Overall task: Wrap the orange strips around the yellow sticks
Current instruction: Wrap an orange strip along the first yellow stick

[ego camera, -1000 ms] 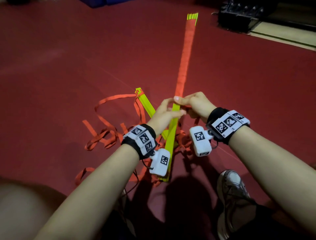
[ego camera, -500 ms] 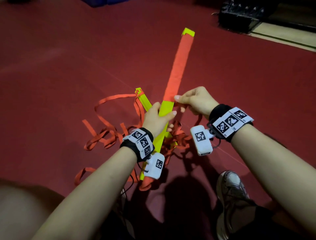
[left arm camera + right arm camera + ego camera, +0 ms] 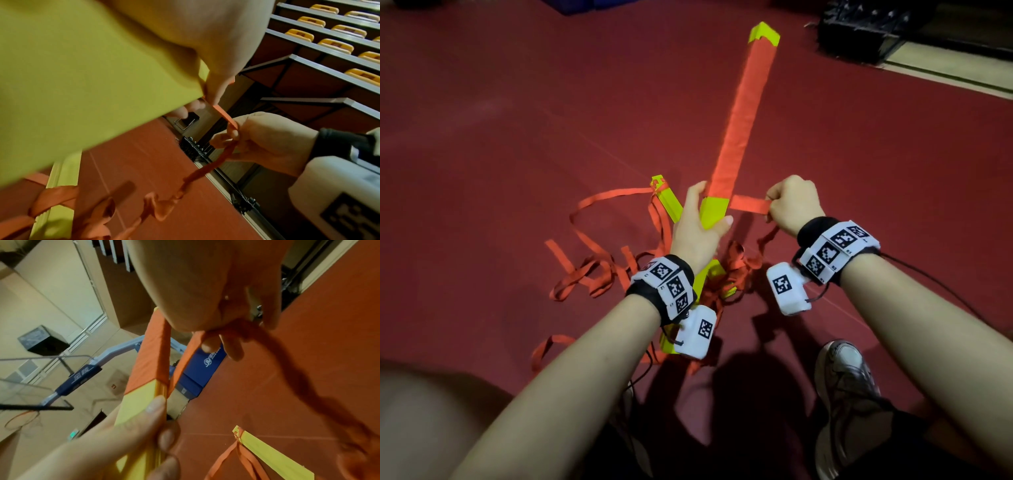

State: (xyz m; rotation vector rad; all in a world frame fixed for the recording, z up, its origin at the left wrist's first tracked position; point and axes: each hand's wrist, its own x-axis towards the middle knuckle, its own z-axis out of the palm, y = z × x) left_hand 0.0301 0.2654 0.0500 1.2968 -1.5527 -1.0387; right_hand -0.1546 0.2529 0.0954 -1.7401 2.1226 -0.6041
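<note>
Yellow stick [image 3: 714,214]: raised off the floor, upper part wrapped. We grip it w/ left hand [image 3: 697,233]; right hand [image 3: 792,202] pinches orange strip [image 3: 750,204] taut. Step: mid-wrap. Next: pass strip round bare section, keeping tension.

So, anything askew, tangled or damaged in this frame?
The loose orange strips lie in a tangled heap on the floor around a second yellow stick. The held yellow stick looks neatly wrapped. Left hand grips it; right hand pulls the strip taut. No damage visible.
</note>
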